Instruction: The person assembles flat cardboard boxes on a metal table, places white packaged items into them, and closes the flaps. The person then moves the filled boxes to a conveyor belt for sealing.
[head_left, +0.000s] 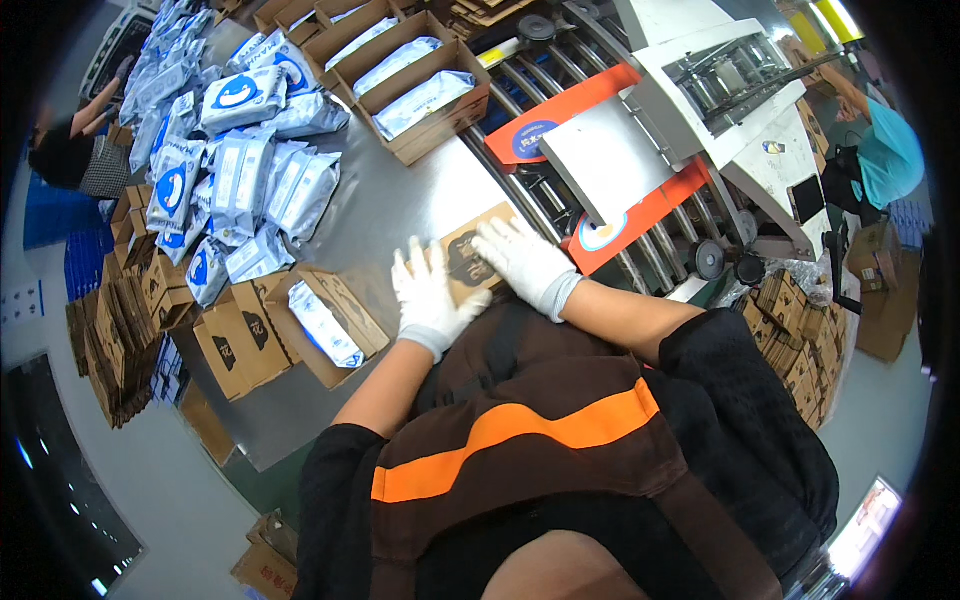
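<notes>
A small brown cardboard box [464, 268] with dark printing lies on the metal table in front of my body. My left hand [430, 300], in a white glove, rests along its left side with fingers stretched and thumb at the near edge. Across the box's right part lies my right hand [528, 266], also gloved, its fingers straight and slightly apart. Both hands touch the box without wrapping round it. To the left stands an open carton [345, 310] with a white and blue packet [325, 325] inside. Beside it is another brown carton [240, 340].
White and blue packets [240, 180] heap on the metal table [385, 205] at left. Open cartons holding packets [425, 105] stand beyond. A machine with orange guards [640, 220] and rollers is at right. Flattened cartons [110, 340] stack at far left. Other people [885, 150] stand at both sides.
</notes>
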